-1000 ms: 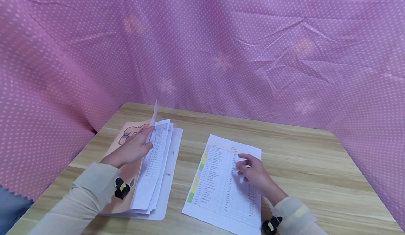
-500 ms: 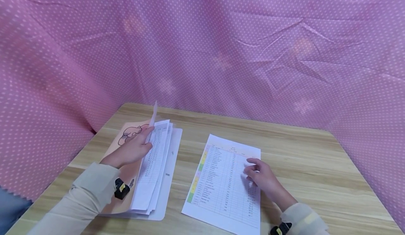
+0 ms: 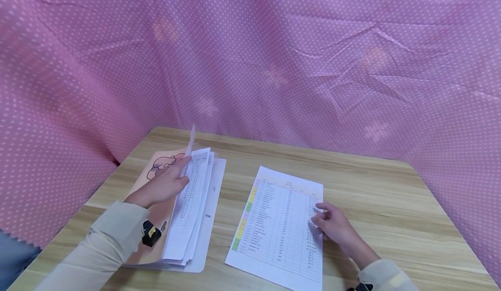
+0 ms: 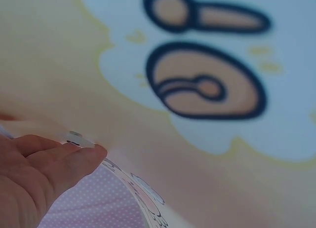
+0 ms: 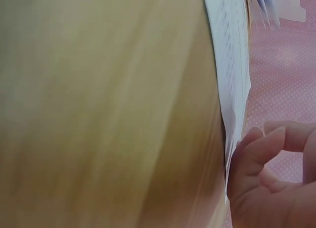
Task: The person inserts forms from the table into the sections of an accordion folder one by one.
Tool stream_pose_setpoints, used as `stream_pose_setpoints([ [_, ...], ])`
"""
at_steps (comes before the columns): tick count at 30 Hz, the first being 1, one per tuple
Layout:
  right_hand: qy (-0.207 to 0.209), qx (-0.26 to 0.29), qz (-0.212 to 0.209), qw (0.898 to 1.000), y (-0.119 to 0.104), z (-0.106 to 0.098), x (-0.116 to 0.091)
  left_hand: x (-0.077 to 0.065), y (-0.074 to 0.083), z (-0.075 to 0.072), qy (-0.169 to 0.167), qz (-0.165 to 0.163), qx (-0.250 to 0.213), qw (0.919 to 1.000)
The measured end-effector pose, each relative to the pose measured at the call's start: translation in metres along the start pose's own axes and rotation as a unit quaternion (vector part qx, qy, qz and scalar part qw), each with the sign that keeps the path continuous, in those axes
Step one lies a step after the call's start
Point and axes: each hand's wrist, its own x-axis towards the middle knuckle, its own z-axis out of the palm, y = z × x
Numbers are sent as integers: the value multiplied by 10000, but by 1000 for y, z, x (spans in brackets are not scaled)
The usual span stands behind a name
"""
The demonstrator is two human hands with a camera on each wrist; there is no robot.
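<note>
A peach folder [image 3: 156, 215] with cartoon drawings lies on the left of the table, with white printed sheets [image 3: 192, 199] inside. My left hand [image 3: 162, 186] reaches over the cover and pinches it near its edge; the left wrist view shows the fingers [image 4: 81, 161] at that edge beside a small pale tab [image 4: 79, 139]. To the right lies a printed table sheet [image 3: 274, 234] with coloured cells down its left side. My right hand [image 3: 338, 228] is over that sheet's right edge, fingers loosely bent, gripping nothing. In the right wrist view its fingertips [image 5: 252, 139] are close to the paper edge; contact is unclear.
The wooden table [image 3: 391, 204] carries the folder and sheet, with a strip of bare wood between them. A pink dotted cloth [image 3: 274, 65] hangs behind and at both sides. Blue fabric [image 3: 15, 256] shows at the lower left.
My right hand has moved right and towards the person, from over the loose sheet's middle right to its right edge. The left hand, folder and sheet stay in place.
</note>
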Motion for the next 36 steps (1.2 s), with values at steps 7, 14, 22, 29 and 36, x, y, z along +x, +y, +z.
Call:
stream_pose_setpoints([
  [7, 191, -372, 87, 9991, 2, 7, 6, 17, -15, -2, -49, 182, -101, 9998],
  [14, 199, -499, 52, 9985, 8, -2, -2, 4, -7, 1, 5, 111, -67, 9999],
  [22, 260, -964, 154, 9949, 15, -10, -6, -7, 0, 6, 51, 72, -97, 9999],
  [29, 305, -1583, -68, 9869, 14, -7, -3, -8, 2, 6, 95, 66, -21, 9999],
  [36, 229, -1848, -203, 9823, 13, -8, -2, -7, 1, 5, 98, 65, 104, 9999],
])
